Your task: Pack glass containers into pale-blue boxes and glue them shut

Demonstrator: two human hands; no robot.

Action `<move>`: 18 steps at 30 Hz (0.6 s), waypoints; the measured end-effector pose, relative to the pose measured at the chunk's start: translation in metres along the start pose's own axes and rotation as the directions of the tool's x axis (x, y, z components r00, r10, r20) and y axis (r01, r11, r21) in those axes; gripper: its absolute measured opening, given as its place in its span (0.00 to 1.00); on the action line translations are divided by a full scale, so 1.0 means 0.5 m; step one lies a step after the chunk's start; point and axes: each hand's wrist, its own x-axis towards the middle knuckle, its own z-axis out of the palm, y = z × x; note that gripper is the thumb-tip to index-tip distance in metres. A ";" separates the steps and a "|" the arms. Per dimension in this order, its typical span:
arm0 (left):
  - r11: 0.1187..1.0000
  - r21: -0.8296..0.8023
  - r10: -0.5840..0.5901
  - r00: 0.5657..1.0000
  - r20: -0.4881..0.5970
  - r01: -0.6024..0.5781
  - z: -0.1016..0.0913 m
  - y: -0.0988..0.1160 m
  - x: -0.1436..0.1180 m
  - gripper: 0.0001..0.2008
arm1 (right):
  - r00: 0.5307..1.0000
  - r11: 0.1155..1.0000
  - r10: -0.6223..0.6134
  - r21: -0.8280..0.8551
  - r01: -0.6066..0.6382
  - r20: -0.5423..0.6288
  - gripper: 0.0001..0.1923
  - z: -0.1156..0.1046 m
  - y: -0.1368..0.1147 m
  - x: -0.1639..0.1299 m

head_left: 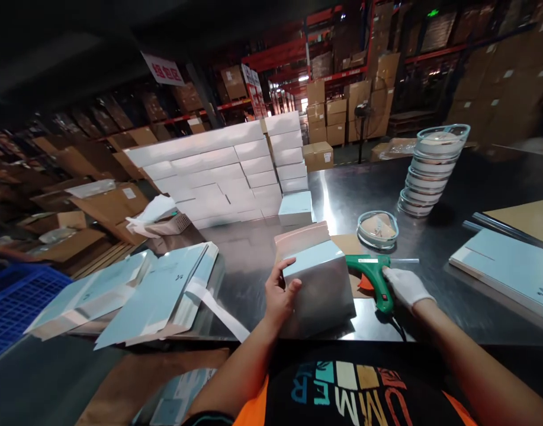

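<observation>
- Centrally, the bare left hand [280, 296] clasps the pale blue box [318, 290] on the steel table [431, 236].
- At three o'clock of it, the gloved right hand [407, 287] rests on the green glue gun [373, 275]; whether it grips is unclear.

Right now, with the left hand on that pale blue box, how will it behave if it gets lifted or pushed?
The pale blue box is probably light for its size: it looks like thin folded card. Its glossy sides may slip under the left hand on the shiny metal table. The raised flap suggests it could flex if squeezed.
</observation>
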 end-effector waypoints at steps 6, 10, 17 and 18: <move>1.000 -0.004 -0.012 0.995 0.096 0.013 0.007 -0.016 0.004 0.36 | 0.946 0.889 -0.319 0.360 0.281 0.049 0.33 0.035 -0.098 -0.022; 0.998 0.003 0.054 0.987 0.150 -0.055 0.020 -0.038 0.001 0.32 | 0.825 0.805 -0.484 0.519 0.288 0.292 0.40 0.078 -0.170 -0.027; 0.955 -0.185 0.253 0.962 0.100 -0.232 0.004 -0.058 0.027 0.27 | 0.565 0.602 -0.792 0.455 0.656 0.232 0.26 0.064 -0.118 -0.016; 0.948 -0.170 0.298 0.940 0.165 -0.270 -0.002 -0.057 0.032 0.24 | 0.525 0.562 -0.822 0.464 0.685 0.222 0.21 0.063 -0.113 -0.023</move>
